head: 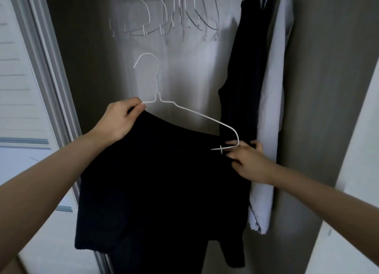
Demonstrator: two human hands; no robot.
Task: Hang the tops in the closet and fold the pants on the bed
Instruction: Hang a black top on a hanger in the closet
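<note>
The left hand (pixel 121 120) pinches the left shoulder of one white wire hanger (pixel 196 114) together with the edge of a dark top (pixel 160 181). The right hand (pixel 249 161) has its fingers curled into the top's fabric at the hanger's right end, where the wire bends back in a small hook. The single dark top droops below both hands in front of the open closet; its left hanger arm is buried in cloth, and the lower hem runs into shadow, so its full shape is hard to read.

Behind the right hand two garments already hang: one dark garment (pixel 246 78) and one pale blue garment (pixel 272 109), both cut off at the top edge. Overhead is a cluster of empty wire hangers (pixel 164 17), roughly six, though they overlap too much for a sure count and the rail is out of frame. At left stands the closet door frame (pixel 47 72). No writing or labels are legible.
</note>
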